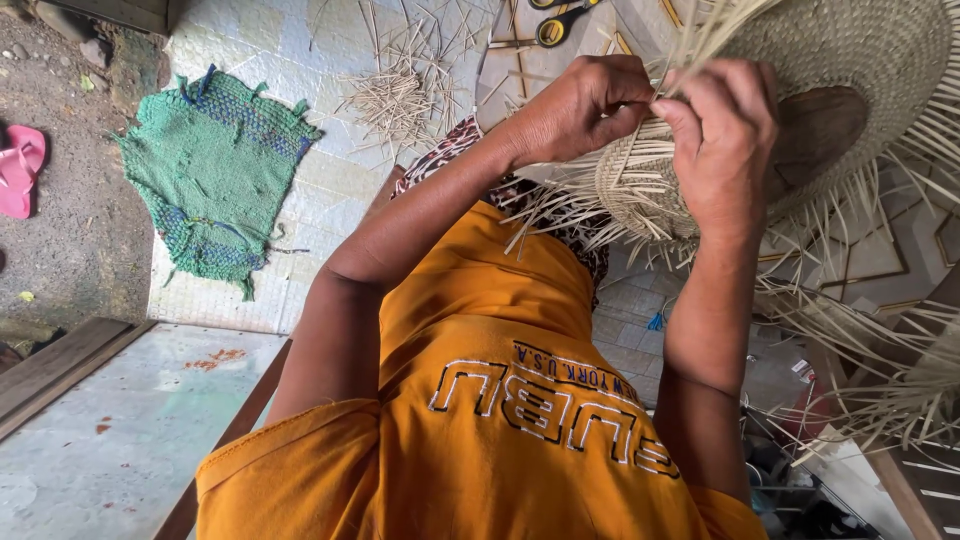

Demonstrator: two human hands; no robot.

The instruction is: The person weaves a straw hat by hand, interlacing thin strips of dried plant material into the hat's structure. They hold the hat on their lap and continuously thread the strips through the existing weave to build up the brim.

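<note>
Head view, looking down past an orange shirt [480, 420]. Both hands work at the edge of a half-woven straw basket [850, 60] held in front of the chest. The left hand [580, 105] pinches loose straw strands [700, 30] between thumb and fingers; the right hand [725, 140] grips the woven rim [640, 185] just beside it, fingertips touching. Unwoven strips fan outward. On the tiled floor [300, 60] lie cut straw scraps [395, 95], yellow-handled scissors [560, 22] and a green knitted cloth [215, 165].
</note>
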